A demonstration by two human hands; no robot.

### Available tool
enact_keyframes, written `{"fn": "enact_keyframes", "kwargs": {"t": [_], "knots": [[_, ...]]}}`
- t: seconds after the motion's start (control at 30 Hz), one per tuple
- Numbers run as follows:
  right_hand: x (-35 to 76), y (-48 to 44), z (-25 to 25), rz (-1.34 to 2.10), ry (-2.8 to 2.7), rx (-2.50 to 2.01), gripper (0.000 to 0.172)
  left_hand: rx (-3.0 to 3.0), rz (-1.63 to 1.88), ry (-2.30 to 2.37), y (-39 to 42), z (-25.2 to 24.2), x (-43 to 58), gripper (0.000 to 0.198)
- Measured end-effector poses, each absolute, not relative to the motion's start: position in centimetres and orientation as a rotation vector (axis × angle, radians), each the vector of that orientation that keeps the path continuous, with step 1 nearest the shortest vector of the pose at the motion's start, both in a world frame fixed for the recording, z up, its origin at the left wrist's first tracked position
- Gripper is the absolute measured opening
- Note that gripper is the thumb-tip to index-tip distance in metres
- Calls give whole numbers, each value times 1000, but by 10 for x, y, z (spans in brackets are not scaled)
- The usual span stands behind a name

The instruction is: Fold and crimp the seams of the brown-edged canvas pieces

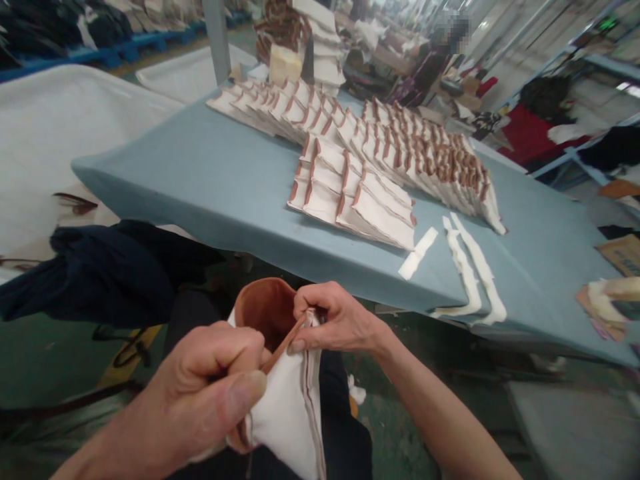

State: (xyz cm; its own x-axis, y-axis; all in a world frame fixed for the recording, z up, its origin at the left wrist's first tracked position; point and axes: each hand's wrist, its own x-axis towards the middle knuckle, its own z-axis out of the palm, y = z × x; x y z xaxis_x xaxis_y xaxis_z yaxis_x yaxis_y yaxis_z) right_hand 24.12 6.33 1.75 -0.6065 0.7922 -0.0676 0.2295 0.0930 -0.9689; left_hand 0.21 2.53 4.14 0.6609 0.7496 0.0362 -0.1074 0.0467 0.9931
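Over my lap I hold a tube-shaped sewn piece [286, 407], white outside and brown inside, with a seam running down its side. The brown lining shows at its open mouth. My left hand [215, 387] is closed, pinching the near rim between thumb and curled fingers. On the same rim, beside the seam's top end, my right hand [340, 320] grips with thumb and fingers. What lies under the fingertips is partly hidden.
A blue-covered table [175, 167] stands ahead. On it lie overlapping rows of white-and-brown pieces [350, 193], a short white strip [419, 253] and long white strips [473, 273]. Dark blue cloth [100, 267] hangs at left near a white bin [65, 127]. A person [425, 67] is in the background.
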Motion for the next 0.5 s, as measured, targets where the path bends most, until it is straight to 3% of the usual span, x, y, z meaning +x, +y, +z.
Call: {"fn": "enact_keyframes", "kwargs": {"t": [0.1, 0.2, 0.37, 0.5], "knots": [[236, 67, 10, 1684, -1724, -992, 66, 1051, 786, 561, 20, 43, 15, 67], [241, 70, 12, 1554, -1759, -1071, 69, 965, 848, 721, 23, 39, 11, 69], [258, 65, 39, 1314, -1909, -1152, 62, 1493, 1022, 1041, 45, 25, -16, 56], [259, 56, 66, 1262, -1993, -1063, 53, 1922, 1083, 997, 67, 18, -28, 46]]}}
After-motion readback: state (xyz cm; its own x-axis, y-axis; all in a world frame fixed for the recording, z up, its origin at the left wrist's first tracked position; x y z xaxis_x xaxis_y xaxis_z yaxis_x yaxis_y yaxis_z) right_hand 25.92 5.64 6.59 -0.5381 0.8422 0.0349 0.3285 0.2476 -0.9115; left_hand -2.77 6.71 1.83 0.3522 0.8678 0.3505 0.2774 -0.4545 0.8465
